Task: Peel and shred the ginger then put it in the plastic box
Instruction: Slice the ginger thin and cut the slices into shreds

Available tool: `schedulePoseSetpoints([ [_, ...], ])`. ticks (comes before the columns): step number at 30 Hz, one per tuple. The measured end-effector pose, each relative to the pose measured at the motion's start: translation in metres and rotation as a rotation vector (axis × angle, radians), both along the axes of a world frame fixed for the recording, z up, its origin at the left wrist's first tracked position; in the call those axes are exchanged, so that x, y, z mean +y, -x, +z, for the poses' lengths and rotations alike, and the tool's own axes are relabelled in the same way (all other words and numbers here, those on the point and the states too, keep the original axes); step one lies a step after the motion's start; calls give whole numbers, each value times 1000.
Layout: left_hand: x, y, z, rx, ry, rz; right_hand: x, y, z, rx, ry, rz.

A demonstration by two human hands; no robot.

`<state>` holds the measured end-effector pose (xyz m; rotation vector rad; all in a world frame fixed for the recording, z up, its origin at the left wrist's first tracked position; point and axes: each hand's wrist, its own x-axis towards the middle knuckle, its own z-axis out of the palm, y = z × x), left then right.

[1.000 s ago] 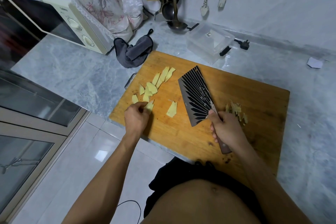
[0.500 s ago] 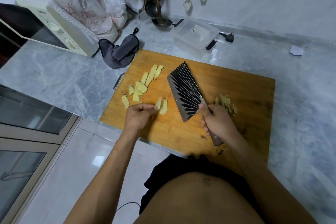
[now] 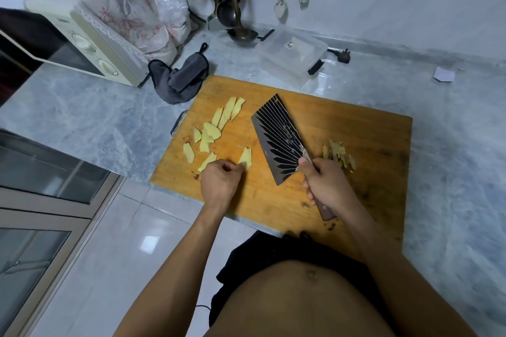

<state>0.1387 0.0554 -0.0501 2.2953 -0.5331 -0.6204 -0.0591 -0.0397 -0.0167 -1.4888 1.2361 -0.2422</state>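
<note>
Head view, looking down on a wooden cutting board. Left hand at the board's near left part, fingers curled, pinching a pale ginger slice by its near end. More ginger slices scattered over the board's left half, one touching the left hand's knuckles. Right hand wrapped round the handle of a dark ribbed cleaver, blade lying near-flat at the board's centre. Heap of ginger peelings just right of the cleaver. Clear plastic box just beyond the board's far edge, lid on.
</note>
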Motion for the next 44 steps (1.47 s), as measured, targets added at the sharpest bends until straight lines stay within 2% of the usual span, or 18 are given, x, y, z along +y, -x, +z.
schedulePoseSetpoints([
  [3, 14, -10, 0, -158, 35, -34, -1, 1, 2, 1, 16, 3],
  [5, 23, -22, -1, -332, -30, -44, -2, 1, 2, 4, 24, 3],
  [7, 27, -33, -3, -400, -143, -51, -1, 1, 3, 4, 18, -4],
  [12, 30, -42, -3, -323, -223, -49, 0, 0, 2, 0, -3, -6],
  [18, 26, -52, 2, -130, -155, 29, -2, 0, 1, 1, -10, 10],
  [27, 27, -74, -6, -275, -77, 111, 2, -1, 8, 27, 23, 10],
  [31, 13, -81, 0, -242, -121, 157, 1, -1, 6, 31, 16, 13],
  [35, 2, -86, 12, -133, -136, 198, 0, 0, 1, 24, 15, 17],
  [40, 6, -91, 19, -115, -98, 175, -3, 0, -1, 10, -15, 5],
  [44, 10, -63, 28, -10, 25, 2, -3, -1, 1, 10, -27, -3],
])
